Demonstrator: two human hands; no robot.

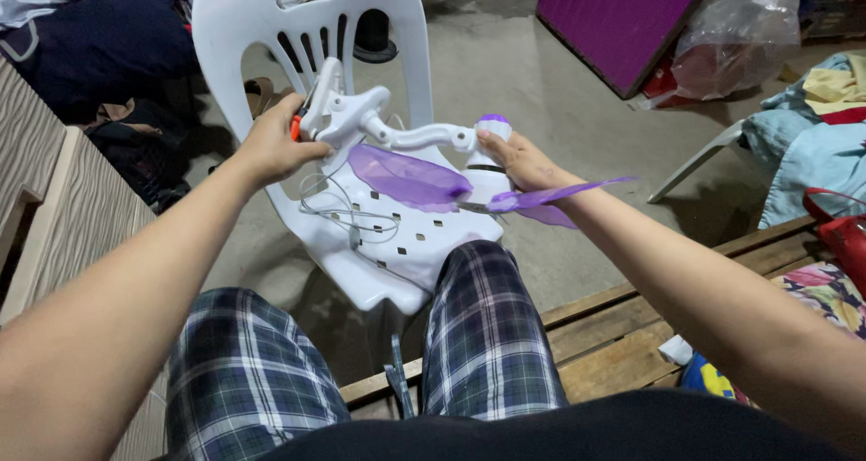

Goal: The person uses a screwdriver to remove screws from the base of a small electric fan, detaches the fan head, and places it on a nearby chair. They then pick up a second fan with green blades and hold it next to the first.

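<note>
A white small fan body with a jointed arm (410, 136) is held above a white plastic chair (307, 28). My left hand (271, 145) grips its clamp end, where an orange part shows. My right hand (523, 161) holds the other end, by the purple-capped hub (492, 121). Translucent purple fan blades (410, 177) hang below the arm, and one blade (564, 193) sticks out to the right past my wrist. A thin white cord (347, 210) trails onto the chair seat.
My legs in plaid shorts (487, 335) rest on a wooden slatted bench (622, 335). A purple board (613, 19) and a plastic bag (740, 37) stand at the back right. Clothes (812, 136) lie at the right, a striped cabinet (63, 208) at the left.
</note>
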